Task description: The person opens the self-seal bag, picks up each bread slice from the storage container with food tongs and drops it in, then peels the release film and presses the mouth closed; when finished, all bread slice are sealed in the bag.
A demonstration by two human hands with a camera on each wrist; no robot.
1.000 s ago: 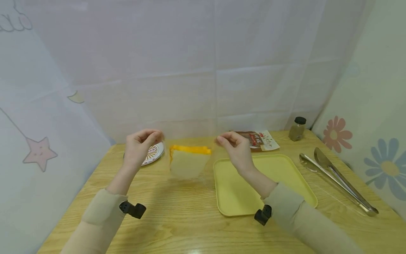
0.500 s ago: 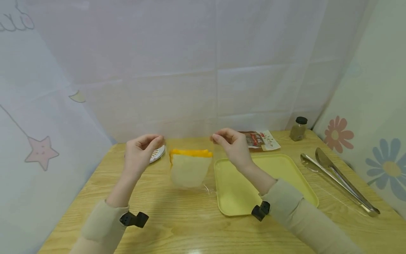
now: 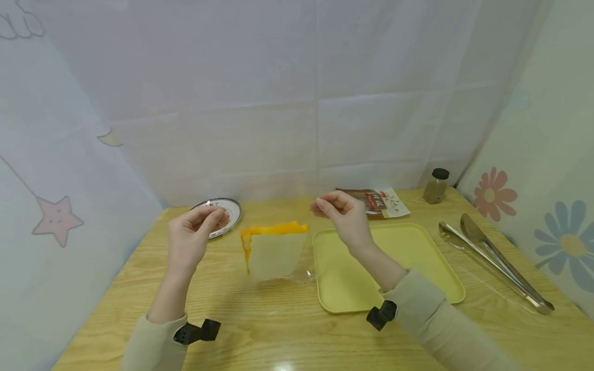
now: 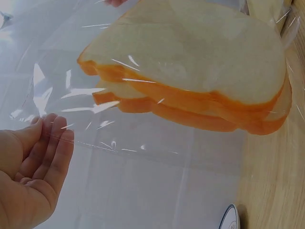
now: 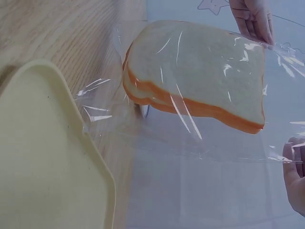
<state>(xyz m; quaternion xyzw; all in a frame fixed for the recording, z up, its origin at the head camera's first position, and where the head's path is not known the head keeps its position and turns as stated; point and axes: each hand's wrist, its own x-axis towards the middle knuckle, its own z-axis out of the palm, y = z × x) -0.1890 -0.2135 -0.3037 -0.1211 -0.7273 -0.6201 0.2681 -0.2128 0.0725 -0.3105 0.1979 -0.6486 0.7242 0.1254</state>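
Slices of bread [image 3: 277, 255] with orange crust hang inside a clear plastic bag [image 4: 102, 136], above the wooden table in the head view. My left hand [image 3: 187, 239] pinches one upper corner of the bag between thumb and fingertips, as the left wrist view shows. On the other side, my right hand [image 3: 345, 221] pinches the opposite upper corner; in the right wrist view its fingers [image 5: 299, 160] show at the edge of the film. At least two slices lie against each other at the bottom of the bag. The bag's clear film is barely visible from the head.
A yellow tray [image 3: 390, 299] lies right of the bag, under my right forearm. Behind my left hand is a patterned plate [image 3: 234, 211]. A brown and white packet [image 3: 378, 202], a black-lidded jar [image 3: 436, 186] and metal tongs [image 3: 503, 268] sit at the right.
My left hand has moved left and a little down, uncovering more of the plate. The bread has sunk slightly and turned, showing more side crust. My right hand moved inward, then slightly back.
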